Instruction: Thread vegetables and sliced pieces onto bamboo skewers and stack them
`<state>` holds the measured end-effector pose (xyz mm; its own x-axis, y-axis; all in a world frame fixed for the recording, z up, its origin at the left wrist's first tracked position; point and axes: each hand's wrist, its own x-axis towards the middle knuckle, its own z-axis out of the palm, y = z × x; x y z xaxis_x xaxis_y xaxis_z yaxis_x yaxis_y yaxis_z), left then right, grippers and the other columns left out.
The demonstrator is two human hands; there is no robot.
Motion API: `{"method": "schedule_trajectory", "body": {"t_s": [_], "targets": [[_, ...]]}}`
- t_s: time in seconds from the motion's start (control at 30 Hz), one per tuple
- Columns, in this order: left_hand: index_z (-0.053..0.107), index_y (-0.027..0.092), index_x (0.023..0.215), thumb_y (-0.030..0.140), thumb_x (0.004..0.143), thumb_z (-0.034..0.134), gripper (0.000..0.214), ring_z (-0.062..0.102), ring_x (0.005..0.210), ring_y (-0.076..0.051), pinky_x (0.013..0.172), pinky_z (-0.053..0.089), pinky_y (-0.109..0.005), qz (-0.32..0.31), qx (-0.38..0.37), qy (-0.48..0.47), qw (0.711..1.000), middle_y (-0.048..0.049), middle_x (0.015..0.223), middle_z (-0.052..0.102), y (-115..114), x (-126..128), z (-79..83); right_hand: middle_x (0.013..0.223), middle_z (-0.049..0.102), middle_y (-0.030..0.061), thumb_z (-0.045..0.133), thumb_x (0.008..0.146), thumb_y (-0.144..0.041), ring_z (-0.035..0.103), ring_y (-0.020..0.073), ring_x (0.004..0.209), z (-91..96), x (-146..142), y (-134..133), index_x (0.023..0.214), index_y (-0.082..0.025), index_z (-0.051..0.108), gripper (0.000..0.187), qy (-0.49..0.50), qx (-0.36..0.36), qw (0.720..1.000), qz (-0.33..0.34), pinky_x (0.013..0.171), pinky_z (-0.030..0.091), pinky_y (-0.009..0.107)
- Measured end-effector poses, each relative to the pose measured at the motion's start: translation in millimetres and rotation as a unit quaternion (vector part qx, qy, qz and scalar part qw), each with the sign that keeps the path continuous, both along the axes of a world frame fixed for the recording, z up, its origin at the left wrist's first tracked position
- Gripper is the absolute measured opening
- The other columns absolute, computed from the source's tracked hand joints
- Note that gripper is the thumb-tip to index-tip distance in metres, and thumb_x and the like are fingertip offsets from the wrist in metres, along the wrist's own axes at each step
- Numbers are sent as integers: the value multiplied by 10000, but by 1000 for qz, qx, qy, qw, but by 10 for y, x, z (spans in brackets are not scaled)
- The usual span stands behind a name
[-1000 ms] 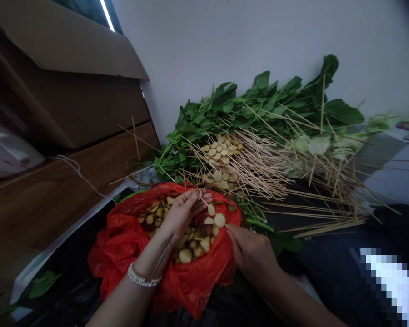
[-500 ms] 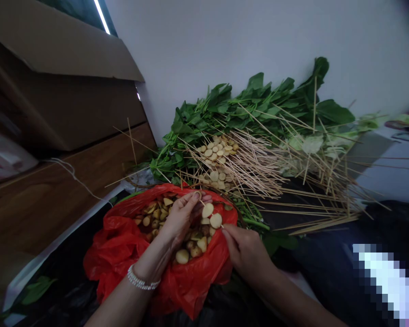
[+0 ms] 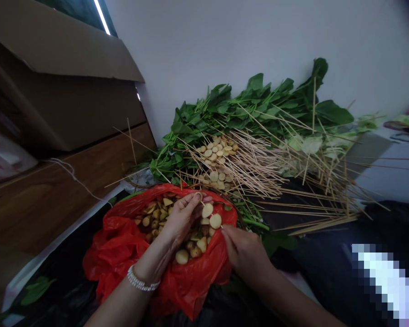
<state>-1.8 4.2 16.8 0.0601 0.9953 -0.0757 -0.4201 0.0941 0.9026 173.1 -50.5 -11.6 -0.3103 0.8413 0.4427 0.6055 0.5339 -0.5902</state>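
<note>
My right hand [image 3: 246, 250] is closed on the lower end of a thin wooden skewer [image 3: 221, 226]. Two round potato slices [image 3: 215, 221] are threaded on it, one above the other. At the skewer's far end, the fingers of my left hand [image 3: 184, 214] pinch what looks like another potato slice [image 3: 198, 195], seen edge-on and partly covered by the fingers. Both hands hover over an open red plastic bag [image 3: 122, 245], which holds many cut potato pieces [image 3: 182, 256]. A beaded bracelet circles my left wrist.
Behind the bag lie skewered potato slices [image 3: 214, 152] in a pile of skewers [image 3: 255, 163]. Leafy green stalks [image 3: 231, 102] lean along the white wall. Pale cabbage-like leaves [image 3: 311, 145] and loose skewers are at right. A cardboard box [image 3: 78, 109] stands left.
Almost nothing differs. The threaded slices and my right hand have shifted very slightly to the left.
</note>
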Motion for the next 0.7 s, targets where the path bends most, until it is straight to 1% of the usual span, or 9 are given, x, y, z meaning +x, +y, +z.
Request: {"method": "schedule_trajectory", "body": {"t_s": [0.1, 0.2, 0.3, 0.37, 0.43, 0.5, 0.6, 0.67, 0.7], "targets": [[693, 139, 892, 338, 739, 758, 259, 711, 877, -194, 754, 540, -257, -2, 3, 2, 1000, -90, 908, 760, -9, 4, 12, 663, 655, 83, 379, 888, -158, 560, 145, 534, -65, 13, -5, 892, -115, 654, 279, -75, 93, 993, -23, 535, 359, 234], [693, 139, 899, 332, 741, 758, 258, 712, 869, -186, 768, 542, -254, -6, 0, -6, 1000, -87, 900, 762, -14, 6, 23, 625, 623, 42, 367, 933, -215, 554, 137, 546, 0, -4, 3, 755, -155, 621, 316, 13, -15, 1000, 12, 542, 375, 225], [696, 140, 891, 324, 728, 770, 257, 713, 851, -176, 803, 543, -255, -6, -9, -22, 1000, -77, 876, 764, -15, 10, 25, 527, 545, -22, 344, 967, -288, 492, 115, 467, 106, -34, 15, 720, -176, 594, 369, 137, -151, 977, 62, 475, 359, 204], [695, 145, 887, 326, 729, 768, 251, 714, 854, -179, 806, 545, -260, -3, -10, -25, 1000, -74, 876, 763, -15, 14, 22, 533, 557, -24, 343, 971, -287, 490, 110, 459, 129, -39, 17, 745, -171, 606, 366, 147, -161, 974, 68, 468, 357, 201], [691, 149, 891, 329, 731, 766, 253, 715, 857, -187, 778, 553, -264, -2, -9, -18, 1000, -75, 880, 762, -14, 18, 16, 584, 599, 2, 361, 965, -245, 532, 115, 506, 94, -25, 16, 726, -160, 607, 353, 90, -92, 991, 42, 513, 372, 210], [685, 146, 898, 335, 731, 765, 264, 715, 864, -197, 760, 557, -270, -2, -6, -9, 1000, -82, 893, 761, -14, 21, 12, 607, 620, 34, 383, 944, -183, 552, 127, 527, 18, 1, 18, 741, -139, 623, 318, -8, 41, 999, 2, 531, 365, 228], [686, 134, 906, 348, 727, 766, 290, 715, 883, -204, 795, 550, -281, 1, 4, -1, 1000, -94, 915, 759, -17, 23, 13, 625, 645, 77, 392, 894, -82, 538, 141, 482, -85, 34, 29, 921, -72, 669, 279, -146, 229, 961, -48, 493, 322, 260], [690, 131, 908, 356, 724, 766, 300, 715, 886, -204, 810, 546, -283, 5, 7, 3, 1000, -96, 921, 758, -19, 25, 17, 631, 652, 84, 394, 881, -68, 535, 146, 473, -91, 34, 39, 958, -64, 673, 289, -158, 247, 955, -51, 483, 314, 265], [692, 131, 908, 356, 722, 767, 302, 715, 883, -205, 808, 547, -283, 6, 7, 4, 1000, -96, 922, 758, -20, 26, 19, 622, 645, 72, 393, 890, -82, 539, 144, 482, -71, 27, 42, 910, -84, 675, 283, -132, 211, 968, -41, 490, 325, 258]]}}
